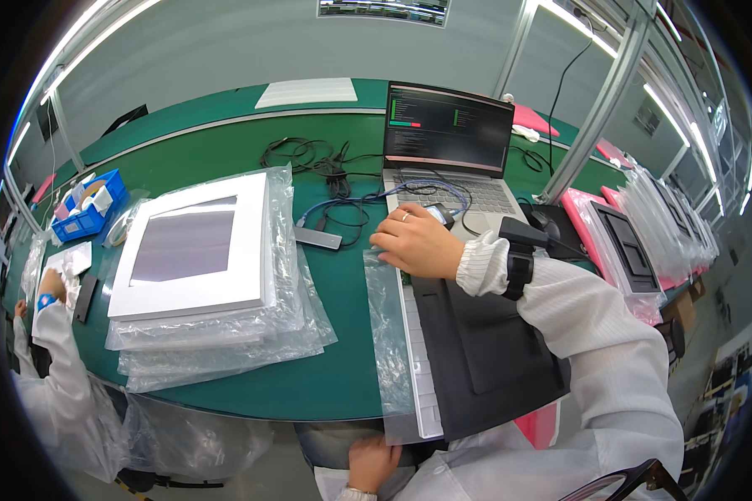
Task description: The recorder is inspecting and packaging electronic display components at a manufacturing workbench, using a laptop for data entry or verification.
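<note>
My right hand [418,240] reaches palm down over the far end of a flat device, its fingers bent and closed. What they grip is hidden beneath them. A small grey-and-black object [439,215] sits just past the knuckles. The device shows a pale strip of key-like blocks [424,380] and a black padded cover [485,359], with a clear plastic bag [388,351] along its left side. Below the table's front edge, my left hand [373,464] rests on my lap, fingers loosely laid out and holding nothing visible.
An open laptop [449,125] stands behind, with a blue cable [351,201] and black cables [334,171] beside it. White framed panels [192,242] in plastic are stacked left. A blue bin [92,209] and a co-worker's hand [52,285] are farther left. Bagged panels [627,242] lie right.
</note>
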Action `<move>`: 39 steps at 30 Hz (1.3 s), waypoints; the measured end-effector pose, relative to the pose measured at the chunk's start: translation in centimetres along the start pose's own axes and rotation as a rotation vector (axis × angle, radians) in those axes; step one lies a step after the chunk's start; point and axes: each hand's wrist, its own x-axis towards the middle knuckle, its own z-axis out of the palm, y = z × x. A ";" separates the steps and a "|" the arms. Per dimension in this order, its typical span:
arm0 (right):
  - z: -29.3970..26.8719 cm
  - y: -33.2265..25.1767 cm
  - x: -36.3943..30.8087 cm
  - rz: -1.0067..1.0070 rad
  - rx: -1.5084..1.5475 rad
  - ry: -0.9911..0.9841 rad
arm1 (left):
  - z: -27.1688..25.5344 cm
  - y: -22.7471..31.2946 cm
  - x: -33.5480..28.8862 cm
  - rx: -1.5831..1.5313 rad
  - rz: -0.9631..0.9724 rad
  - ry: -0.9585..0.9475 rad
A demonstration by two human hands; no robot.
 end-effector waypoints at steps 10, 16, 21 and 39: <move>-1.2 2.3 -2.5 -0.042 0.103 0.036 | 8.8 -3.8 3.2 0.003 0.032 0.020; -1.1 3.0 -3.6 -0.059 0.111 0.003 | 9.0 -4.6 4.7 0.025 -0.034 -0.133; -0.7 2.5 -3.4 -0.165 -0.065 -0.048 | 9.2 -5.0 5.1 0.012 -0.056 -0.171; 0.6 2.0 -4.1 -0.110 -0.087 0.024 | 9.5 -5.9 6.5 -0.003 -0.053 -0.249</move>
